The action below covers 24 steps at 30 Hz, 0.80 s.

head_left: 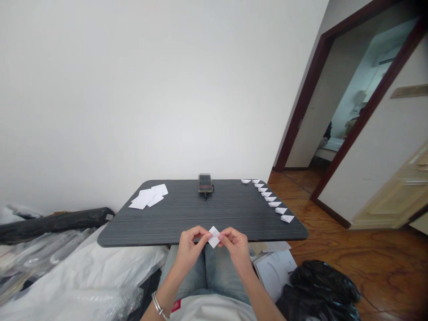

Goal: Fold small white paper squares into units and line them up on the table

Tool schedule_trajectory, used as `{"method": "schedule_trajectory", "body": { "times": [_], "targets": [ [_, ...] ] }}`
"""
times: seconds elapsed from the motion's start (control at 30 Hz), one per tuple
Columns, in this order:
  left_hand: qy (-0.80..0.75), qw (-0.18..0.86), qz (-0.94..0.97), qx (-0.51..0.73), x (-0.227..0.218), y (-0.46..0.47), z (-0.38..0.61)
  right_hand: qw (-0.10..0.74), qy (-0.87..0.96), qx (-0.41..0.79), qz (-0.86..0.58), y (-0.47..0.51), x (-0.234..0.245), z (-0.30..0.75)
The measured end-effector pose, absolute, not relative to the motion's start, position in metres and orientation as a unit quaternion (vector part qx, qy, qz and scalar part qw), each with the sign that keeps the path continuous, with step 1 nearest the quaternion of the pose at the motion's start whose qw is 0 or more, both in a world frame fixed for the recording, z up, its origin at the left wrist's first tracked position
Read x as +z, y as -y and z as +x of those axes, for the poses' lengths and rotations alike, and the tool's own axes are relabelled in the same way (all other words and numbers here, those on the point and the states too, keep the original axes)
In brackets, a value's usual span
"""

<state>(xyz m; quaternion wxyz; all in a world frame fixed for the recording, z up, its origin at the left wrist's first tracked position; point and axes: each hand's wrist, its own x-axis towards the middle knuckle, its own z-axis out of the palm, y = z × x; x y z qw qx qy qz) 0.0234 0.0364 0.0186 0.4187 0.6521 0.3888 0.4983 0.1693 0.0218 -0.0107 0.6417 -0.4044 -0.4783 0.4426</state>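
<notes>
Between my two hands is a small folded white paper [214, 237], held up as a diamond over the table's front edge. My left hand [194, 240] pinches its left corner between thumb and fingers. The right corner is pinched the same way by my right hand [233, 240]. Along the table's right side runs a row of several small folded paper boats [270, 199]. White paper sheets [146, 197] lie in a loose, overlapping pile at the back left.
A phone-like device [205, 183] with a cable stands at the back middle of the dark table [187, 214]. Below on the right are black plastic bags [321, 285] and a white paper bag [276, 269]. Plastic-wrapped bundles [76, 267] lie on the left.
</notes>
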Motion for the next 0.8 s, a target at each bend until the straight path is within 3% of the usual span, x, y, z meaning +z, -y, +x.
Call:
{"method": "schedule_trajectory", "body": {
  "times": [0.8],
  "targets": [
    [-0.417, 0.467, 0.503, 0.596, 0.011, -0.028, 0.043, 0.679, 0.454, 0.372, -0.441, -0.009, -0.003, 0.155]
  ]
}}
